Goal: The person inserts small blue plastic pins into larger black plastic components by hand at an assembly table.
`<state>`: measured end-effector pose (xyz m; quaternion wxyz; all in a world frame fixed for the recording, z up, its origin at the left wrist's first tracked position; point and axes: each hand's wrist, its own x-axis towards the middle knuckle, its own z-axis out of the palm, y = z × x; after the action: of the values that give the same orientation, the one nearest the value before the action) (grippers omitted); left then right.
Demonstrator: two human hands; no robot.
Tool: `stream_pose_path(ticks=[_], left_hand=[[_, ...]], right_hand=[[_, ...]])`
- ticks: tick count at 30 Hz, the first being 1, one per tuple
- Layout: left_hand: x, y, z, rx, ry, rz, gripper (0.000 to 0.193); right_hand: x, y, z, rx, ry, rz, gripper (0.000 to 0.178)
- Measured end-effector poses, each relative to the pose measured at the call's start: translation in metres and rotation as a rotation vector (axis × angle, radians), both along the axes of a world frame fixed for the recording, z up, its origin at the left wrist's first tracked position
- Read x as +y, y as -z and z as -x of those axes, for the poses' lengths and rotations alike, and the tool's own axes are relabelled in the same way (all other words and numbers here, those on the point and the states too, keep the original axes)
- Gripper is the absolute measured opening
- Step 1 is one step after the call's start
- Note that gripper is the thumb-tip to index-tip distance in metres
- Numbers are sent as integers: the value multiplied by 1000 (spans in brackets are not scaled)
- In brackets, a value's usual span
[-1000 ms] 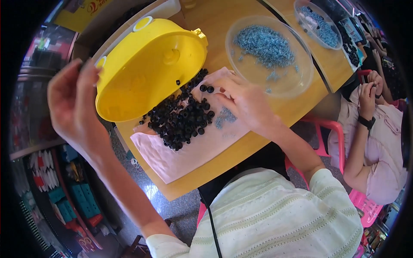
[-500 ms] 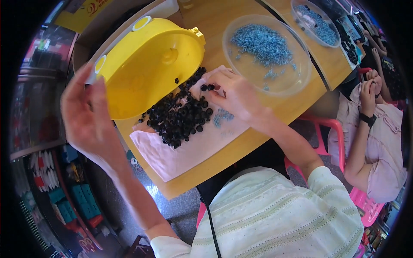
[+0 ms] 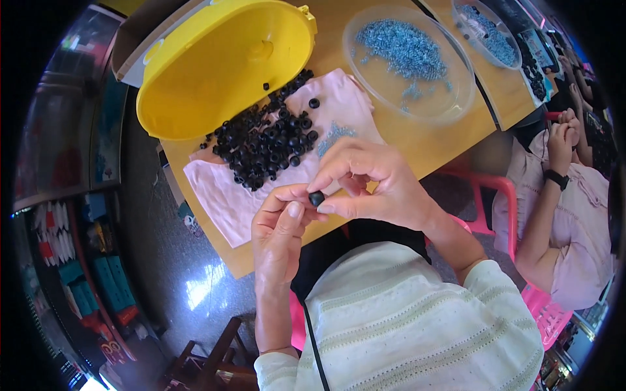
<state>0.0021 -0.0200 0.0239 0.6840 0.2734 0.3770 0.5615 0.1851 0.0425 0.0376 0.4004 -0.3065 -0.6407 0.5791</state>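
In front of my body, above the table's near edge, both my hands meet at one small black round piece [image 3: 316, 198]. My right hand [image 3: 385, 182] pinches it between thumb and forefinger. My left hand [image 3: 279, 225] is closed, its thumb and fingertips pressed together right beside the piece; whatever they hold is hidden. Beyond them lies a pink cloth [image 3: 218, 208] with a heap of black round pieces [image 3: 264, 150], some with holes. A little pile of tiny blue pieces [image 3: 337, 135] lies on the cloth, right of the heap. One black piece [image 3: 314, 103] sits apart.
A yellow tub [image 3: 215, 72] lies tipped behind the heap, its opening toward me. At the right, a clear round tray [image 3: 424, 107] holds many tiny blue pieces. A second clear container [image 3: 479, 45] stands farther off. Another person [image 3: 554, 208] sits at the right near a pink chair [image 3: 479, 195].
My left hand has left the yellow tub's rim area and come to my right hand. My right hand has drawn back from the heap with a black piece. The view has shifted.
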Motion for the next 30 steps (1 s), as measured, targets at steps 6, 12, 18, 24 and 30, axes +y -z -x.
stream_pose_path(ticks=[6, 12, 18, 24, 30], left_hand=[[-17, 9, 5, 111, -31, -45, 25], [-29, 4, 0, -68, 37, 140, 23], [-34, 24, 1, -52, 35, 98, 19], [-32, 25, 0, 38, -59, 66, 22], [-33, 24, -6, 8, -94, 99, 23]], right_hand=[[-17, 7, 7, -97, 62, -296, 27], [-35, 11, 9, -24, 72, -259, 34], [-45, 19, -11, -149, 88, -143, 28], [-24, 48, -28, -505, 396, -326, 18], [-21, 46, -19, -601, 364, -379, 17]])
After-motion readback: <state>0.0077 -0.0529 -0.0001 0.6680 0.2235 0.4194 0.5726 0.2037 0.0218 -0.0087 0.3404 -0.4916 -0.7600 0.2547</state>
